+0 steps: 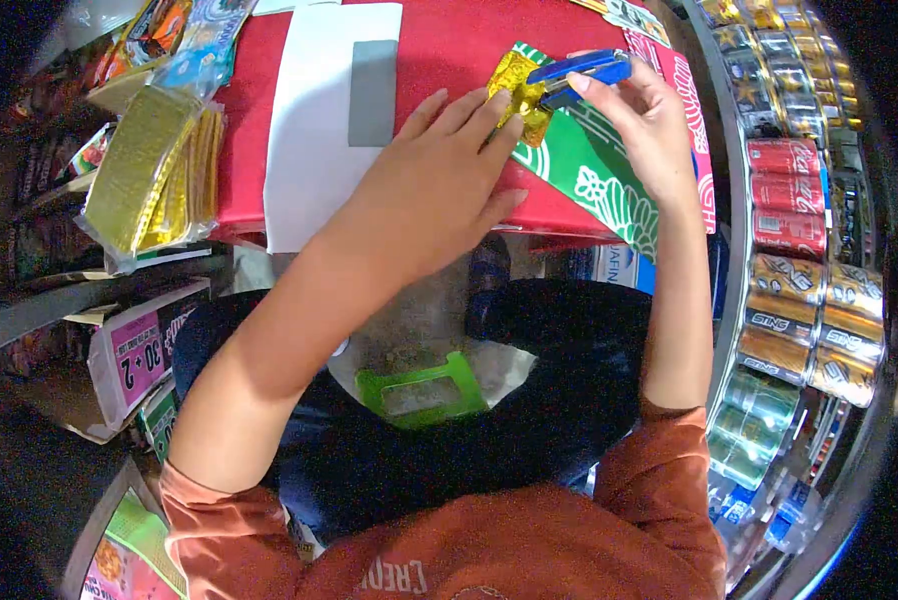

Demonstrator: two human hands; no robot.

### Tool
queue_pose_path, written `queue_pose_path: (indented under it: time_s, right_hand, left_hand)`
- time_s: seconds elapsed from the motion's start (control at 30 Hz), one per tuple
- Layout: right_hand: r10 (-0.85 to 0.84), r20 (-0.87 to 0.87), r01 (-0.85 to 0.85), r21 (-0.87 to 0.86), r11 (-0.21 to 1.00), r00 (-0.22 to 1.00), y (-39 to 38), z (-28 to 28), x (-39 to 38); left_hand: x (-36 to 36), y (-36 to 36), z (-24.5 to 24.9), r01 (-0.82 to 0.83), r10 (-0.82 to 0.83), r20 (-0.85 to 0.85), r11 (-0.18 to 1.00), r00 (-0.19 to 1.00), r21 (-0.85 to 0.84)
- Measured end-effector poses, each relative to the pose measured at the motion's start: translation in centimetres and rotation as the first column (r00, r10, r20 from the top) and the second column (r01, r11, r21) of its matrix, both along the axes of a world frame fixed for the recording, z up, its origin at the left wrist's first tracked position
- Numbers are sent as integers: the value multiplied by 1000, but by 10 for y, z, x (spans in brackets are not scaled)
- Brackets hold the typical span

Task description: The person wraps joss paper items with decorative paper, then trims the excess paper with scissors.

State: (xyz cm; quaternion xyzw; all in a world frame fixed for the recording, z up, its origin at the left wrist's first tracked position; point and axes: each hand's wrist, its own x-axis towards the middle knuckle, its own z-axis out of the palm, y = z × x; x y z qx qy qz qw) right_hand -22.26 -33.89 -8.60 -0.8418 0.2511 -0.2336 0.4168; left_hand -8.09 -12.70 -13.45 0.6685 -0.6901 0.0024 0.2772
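Observation:
A blue stapler (584, 77) is in my right hand (644, 115), its jaws at a shiny gold packet (519, 95). The packet lies on the upper end of a green strip with white patterns (594, 175), which slants down across the red surface (439, 40). My left hand (444, 175) rests with its fingers spread, the fingertips on the gold packet's left and lower part. A white sheet (314, 130) with a grey rectangle (373, 95) lies left of my left hand.
Bagged gold packets (149, 175) are stacked at the left edge, with snack packs (194, 45) behind. Shelves of red cans (787, 190) and gold cans (784, 310) stand on the right. A green-framed plastic item (424, 395) lies below, near the lap.

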Motion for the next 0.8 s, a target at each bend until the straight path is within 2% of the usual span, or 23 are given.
queue_pose_path:
  time_s: [0.2, 0.3, 0.5, 0.8]
  right_hand:
    - [28, 60, -30, 36, 999, 998, 5, -5, 3]
    - [40, 2, -40, 7, 999, 999, 3, -5, 0]
    - [9, 56, -13, 74, 997, 998, 8, -7, 0]
    - [8, 20, -9, 39, 999, 1000, 3, -9, -4]
  left_hand:
    - [-1, 0, 0, -11, 11, 2, 1000, 1000, 6]
    - [-2, 0, 2, -14, 13, 23, 1000, 1000, 13]
    - [-3, -1, 1, -11, 10, 14, 1000, 1000, 13]
    - [-2, 1, 3, -8, 8, 7, 1000, 1000, 14]
